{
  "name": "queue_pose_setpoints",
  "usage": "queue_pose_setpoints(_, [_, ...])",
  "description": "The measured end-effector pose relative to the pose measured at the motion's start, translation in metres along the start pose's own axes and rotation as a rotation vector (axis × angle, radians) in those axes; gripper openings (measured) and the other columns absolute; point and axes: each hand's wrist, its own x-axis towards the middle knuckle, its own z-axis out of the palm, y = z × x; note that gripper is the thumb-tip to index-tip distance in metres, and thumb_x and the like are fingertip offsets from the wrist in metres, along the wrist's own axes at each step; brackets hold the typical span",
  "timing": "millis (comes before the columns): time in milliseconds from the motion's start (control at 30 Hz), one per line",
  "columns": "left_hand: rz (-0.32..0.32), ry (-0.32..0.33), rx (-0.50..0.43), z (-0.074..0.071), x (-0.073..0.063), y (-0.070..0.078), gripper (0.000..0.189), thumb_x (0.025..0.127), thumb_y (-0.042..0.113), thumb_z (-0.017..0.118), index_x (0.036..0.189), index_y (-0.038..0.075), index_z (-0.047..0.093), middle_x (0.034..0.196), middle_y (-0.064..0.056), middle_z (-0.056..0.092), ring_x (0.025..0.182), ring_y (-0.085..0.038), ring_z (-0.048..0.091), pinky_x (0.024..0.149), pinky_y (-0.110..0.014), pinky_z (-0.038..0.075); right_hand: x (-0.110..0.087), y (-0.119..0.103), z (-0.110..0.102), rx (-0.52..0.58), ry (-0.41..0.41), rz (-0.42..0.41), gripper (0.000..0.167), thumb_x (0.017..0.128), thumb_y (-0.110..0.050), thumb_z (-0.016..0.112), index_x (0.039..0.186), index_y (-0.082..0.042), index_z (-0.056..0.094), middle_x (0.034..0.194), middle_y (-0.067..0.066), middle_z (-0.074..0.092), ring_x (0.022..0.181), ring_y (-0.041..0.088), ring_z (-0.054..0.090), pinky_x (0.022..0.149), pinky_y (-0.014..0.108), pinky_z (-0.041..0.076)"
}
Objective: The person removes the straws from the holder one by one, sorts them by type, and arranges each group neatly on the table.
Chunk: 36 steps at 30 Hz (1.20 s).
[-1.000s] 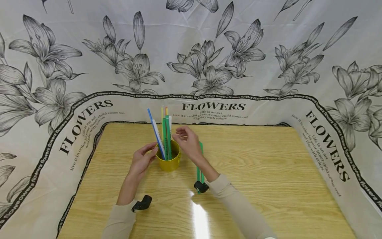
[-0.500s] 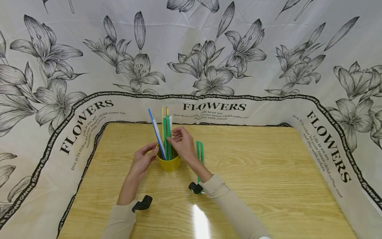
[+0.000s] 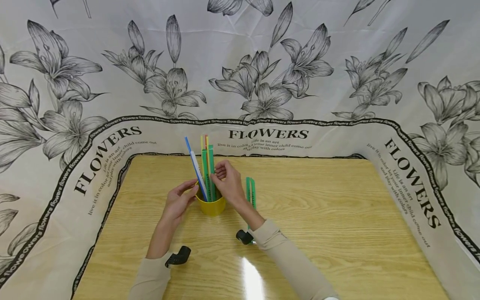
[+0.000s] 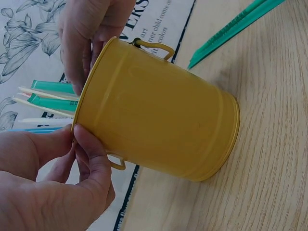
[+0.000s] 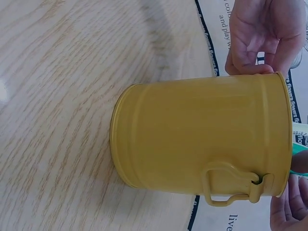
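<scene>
A yellow metal bucket [image 3: 212,207] with small side loops stands on the table. Several slim sticks lean in it: a blue-and-white one [image 3: 196,166], yellow and red tips, and green printed packets. My left hand [image 3: 181,201] pinches the bucket's rim from the left, thumb and fingertips right at the edge in the left wrist view. Over the right side of the rim, my right hand [image 3: 229,183] pinches a green packet [image 3: 211,164] between thumb and fingers. The bucket hides the sticks' lower ends; the right wrist view shows mostly its wall and loop [image 5: 226,185].
More slim green packets [image 3: 251,189] lie on the wooden table [image 3: 318,225], right of the bucket and partly under the right forearm. A white flower-printed cloth [image 3: 270,141] rises along the table's back and sides.
My right hand has moved left from beside the bucket to the green packets and taken hold of one. The two upright green packets have spread apart. My left hand stays on the rim.
</scene>
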Motion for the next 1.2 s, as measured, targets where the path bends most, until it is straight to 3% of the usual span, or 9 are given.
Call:
queue_pose_setpoints(233, [-0.001,-0.003,-0.011,0.000,-0.002,0.001,0.040,0.103,0.010,0.064,0.142,-0.001,0.059,0.129,-0.007,0.053,0.098,-0.012,0.061,0.081,-0.021,0.054,-0.002,-0.003,-0.005,0.022,0.009,0.003,0.020,0.093,0.002,0.073,0.110,0.003,0.063,0.101,0.015,0.068,0.091,0.026,0.066,0.082,0.032,0.059])
queue_pose_setpoints(600, [-0.015,-0.002,-0.021,0.000,-0.003,0.002,0.041,0.103,0.008,0.064,0.143,0.000,0.058,0.133,-0.007,0.054,0.100,-0.011,0.062,0.083,-0.022,0.055,-0.001,-0.006,-0.031,0.093,0.046,0.068,0.019,0.094,0.002,0.072,0.111,0.002,0.064,0.103,0.017,0.066,0.095,0.031,0.071,0.079,0.031,0.061])
queue_pose_setpoints(867, [-0.022,-0.009,-0.027,-0.001,-0.004,0.004,0.042,0.103,0.009,0.063,0.144,0.000,0.057,0.136,-0.008,0.053,0.103,-0.011,0.062,0.084,-0.022,0.055,0.002,-0.014,-0.051,0.262,0.088,0.099,0.022,0.094,0.004,0.070,0.114,0.005,0.061,0.102,0.019,0.061,0.092,0.037,0.072,0.073,0.044,0.063])
queue_pose_setpoints(1200, [-0.013,-0.016,-0.025,-0.001,-0.003,0.003,0.041,0.104,0.008,0.063,0.144,-0.001,0.057,0.132,-0.007,0.052,0.100,-0.013,0.061,0.086,-0.024,0.055,0.009,-0.016,-0.072,0.373,0.143,0.130,0.026,0.097,0.002,0.068,0.121,0.007,0.059,0.106,0.016,0.059,0.085,0.018,0.071,0.077,0.047,0.062])
